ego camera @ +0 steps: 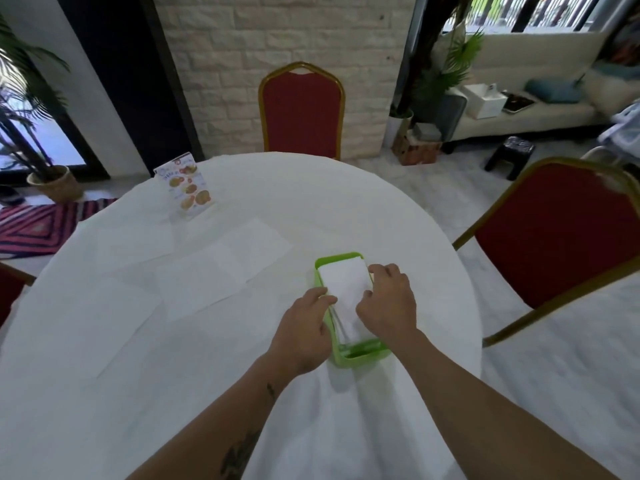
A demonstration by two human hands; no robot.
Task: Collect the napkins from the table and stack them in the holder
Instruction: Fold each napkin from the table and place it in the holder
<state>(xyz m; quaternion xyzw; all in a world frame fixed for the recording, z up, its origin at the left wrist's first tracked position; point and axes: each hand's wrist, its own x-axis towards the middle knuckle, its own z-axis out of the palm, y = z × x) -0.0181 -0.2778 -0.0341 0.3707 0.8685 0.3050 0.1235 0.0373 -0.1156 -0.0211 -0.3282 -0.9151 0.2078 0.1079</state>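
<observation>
2 hands (304, 332), 1 green holder (341, 259), 3 red chairs (301, 112), 1 menu card (187, 188), 1 round table (346, 202)

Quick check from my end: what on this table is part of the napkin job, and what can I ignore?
Job: green holder; napkin stack in it; loose napkins on the tablecloth; left hand; right hand.
Ignore: menu card; red chairs.

Both hands crowd the green napkin holder (349, 358): left hand (304, 330) against its left wall, right hand (388, 306) over its right side, so top access there is blocked. Flat napkins (249, 251) lie left and behind the holder; nothing tall among them, a hand can sweep over. Only upright thing on the round table (346, 202) is the menu card (185, 185), far-left edge. Red chair (301, 112) behind and red chair (554, 230) at right sit just off the rim.
</observation>
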